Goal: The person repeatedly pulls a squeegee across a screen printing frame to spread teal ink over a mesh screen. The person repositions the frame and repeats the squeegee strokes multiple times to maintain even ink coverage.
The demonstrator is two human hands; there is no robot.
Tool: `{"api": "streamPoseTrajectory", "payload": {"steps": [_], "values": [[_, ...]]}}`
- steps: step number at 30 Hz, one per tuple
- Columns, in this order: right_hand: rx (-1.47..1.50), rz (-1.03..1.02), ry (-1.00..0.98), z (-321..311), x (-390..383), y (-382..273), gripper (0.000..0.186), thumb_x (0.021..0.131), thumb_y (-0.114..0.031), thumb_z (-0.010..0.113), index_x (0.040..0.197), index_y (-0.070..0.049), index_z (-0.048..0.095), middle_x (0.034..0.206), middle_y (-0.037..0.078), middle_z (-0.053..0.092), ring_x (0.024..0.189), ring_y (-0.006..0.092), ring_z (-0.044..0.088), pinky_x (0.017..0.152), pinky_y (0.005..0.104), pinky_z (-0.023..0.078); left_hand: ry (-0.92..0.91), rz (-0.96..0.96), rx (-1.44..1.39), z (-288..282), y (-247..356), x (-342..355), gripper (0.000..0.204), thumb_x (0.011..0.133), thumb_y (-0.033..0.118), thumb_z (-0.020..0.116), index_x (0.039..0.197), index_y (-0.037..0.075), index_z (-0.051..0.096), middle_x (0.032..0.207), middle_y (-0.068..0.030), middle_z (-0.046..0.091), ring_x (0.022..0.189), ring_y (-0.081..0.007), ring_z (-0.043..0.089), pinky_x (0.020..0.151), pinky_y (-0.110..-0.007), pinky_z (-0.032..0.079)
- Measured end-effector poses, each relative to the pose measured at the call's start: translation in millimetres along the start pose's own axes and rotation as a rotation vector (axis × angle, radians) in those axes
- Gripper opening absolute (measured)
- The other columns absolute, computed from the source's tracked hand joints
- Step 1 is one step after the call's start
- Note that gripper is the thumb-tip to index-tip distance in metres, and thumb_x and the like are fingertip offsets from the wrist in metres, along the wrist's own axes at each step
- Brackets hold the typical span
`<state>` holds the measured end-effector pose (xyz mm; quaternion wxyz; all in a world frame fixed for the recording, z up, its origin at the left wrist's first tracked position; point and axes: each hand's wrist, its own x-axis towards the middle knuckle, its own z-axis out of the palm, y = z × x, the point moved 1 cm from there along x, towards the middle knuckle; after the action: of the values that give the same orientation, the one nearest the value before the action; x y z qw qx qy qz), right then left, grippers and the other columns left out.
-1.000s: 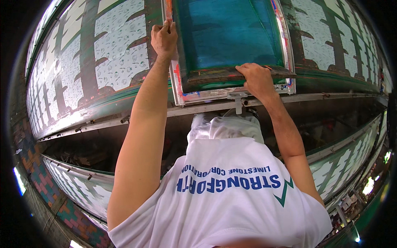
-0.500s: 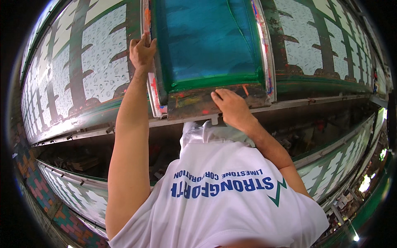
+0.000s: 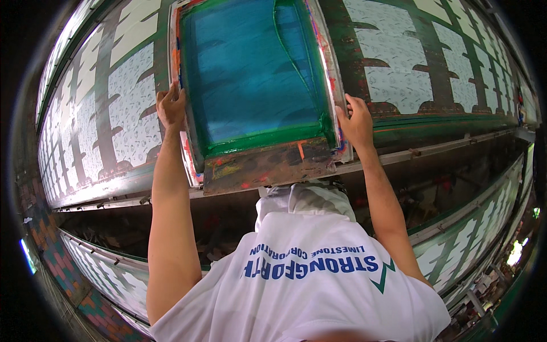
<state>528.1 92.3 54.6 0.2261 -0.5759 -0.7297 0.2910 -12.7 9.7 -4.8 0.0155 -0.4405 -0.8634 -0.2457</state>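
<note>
A screen-printing frame with a blue mesh, green along its edges, lies on the long table; its sides are smeared with red and orange. A dark paint-stained board lies across its near end. My left hand has its fingers closed on the frame's left rail. My right hand is at the right rail, low down near the board, fingers curled on the edge. A thin green cord or line runs down the mesh's right part.
The long table carries rows of pale patterned panels left and right of the frame. A metal rail runs along its near edge, above a dark gap. Behind me is a second table with pale panels; coloured floor tiles show at lower left.
The frame has moved left and toward me in the view. My right hand has left the near board for the right rail; the board has turned flatter. My left hand has stayed on the left rail.
</note>
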Motion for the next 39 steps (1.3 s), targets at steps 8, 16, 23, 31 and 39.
{"api": "streamPoseTrajectory", "payload": {"steps": [8,16,23,31,39], "values": [[-0.230,0.075,-0.052,15.0,24.8,25.5,0.069,0.078,-0.033,0.087,0.133,0.002,0.067,0.118,0.018,0.066,0.109,0.0363,0.068,0.092,0.0463,0.056,0.039,-0.016,-0.056,1.0,2.2,0.1,0.044,0.088,0.031,0.081,0.129,0.016,0.079,0.098,-0.0086,0.069,0.093,-0.0245,0.069,0.090,-0.040,0.055],[-0.165,-0.036,0.107,0.7,22.6,10.0,0.064,0.071,-0.024,0.085,0.127,0.002,0.070,0.107,0.015,0.064,0.099,0.0347,0.069,0.083,0.0449,0.058,0.025,0.024,-0.107,6.0,-9.8,-0.7,0.042,0.089,0.026,0.084,0.129,0.014,0.079,0.089,-0.0066,0.065,0.082,-0.0196,0.065,0.079,-0.036,0.054],[-0.115,-0.108,0.085,-44.0,38.6,-7.6,0.063,0.071,-0.025,0.086,0.125,0.005,0.071,0.106,0.015,0.065,0.096,0.0335,0.070,0.081,0.0437,0.058,0.018,0.106,-0.041,0.0,5.2,24.8,0.042,0.091,0.027,0.083,0.128,0.008,0.079,0.083,-0.0062,0.059,0.076,-0.0181,0.060,0.073,-0.036,0.052],[-0.138,-0.071,0.091,-141.4,93.3,96.4,0.064,0.074,-0.028,0.085,0.127,0.005,0.070,0.112,0.018,0.067,0.103,0.0365,0.069,0.085,0.0469,0.058,0.072,0.171,-0.034,28.7,150.0,29.0,0.041,0.089,0.028,0.083,0.128,0.016,0.080,0.087,-0.0068,0.064,0.079,-0.0206,0.063,0.077,-0.037,0.053],[-0.211,-0.066,0.010,-284.4,133.4,284.0,0.070,0.078,-0.033,0.086,0.132,0.007,0.068,0.117,0.021,0.066,0.107,0.0372,0.068,0.091,0.0457,0.056,0.091,0.190,-0.061,118.7,356.1,-49.5,0.042,0.086,0.029,0.083,0.125,0.013,0.081,0.087,-0.0060,0.062,0.083,-0.0220,0.065,0.076,-0.040,0.055]]}}
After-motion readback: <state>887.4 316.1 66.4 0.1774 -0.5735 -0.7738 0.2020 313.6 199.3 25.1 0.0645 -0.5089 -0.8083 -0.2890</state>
